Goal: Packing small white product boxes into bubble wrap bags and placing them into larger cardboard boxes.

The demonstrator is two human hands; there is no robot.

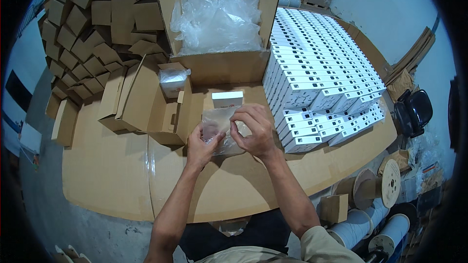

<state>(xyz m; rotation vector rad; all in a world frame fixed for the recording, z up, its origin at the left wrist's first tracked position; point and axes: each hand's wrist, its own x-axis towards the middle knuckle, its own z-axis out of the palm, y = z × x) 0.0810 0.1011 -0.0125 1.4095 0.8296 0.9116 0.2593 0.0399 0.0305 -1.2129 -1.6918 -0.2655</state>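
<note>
Head view: left hand clamps thumb and fingers on a clear bag; right hand pinches its right edge. White box at twelve o'clock, open carton at ten, stacked boxes at two.

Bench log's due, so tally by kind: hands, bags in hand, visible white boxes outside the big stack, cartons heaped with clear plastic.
Left hand, right hand: 2
Clear bag: 1
Lone white box, bagged white box: 2
Plastic-filled carton: 1
Total: 6
</note>
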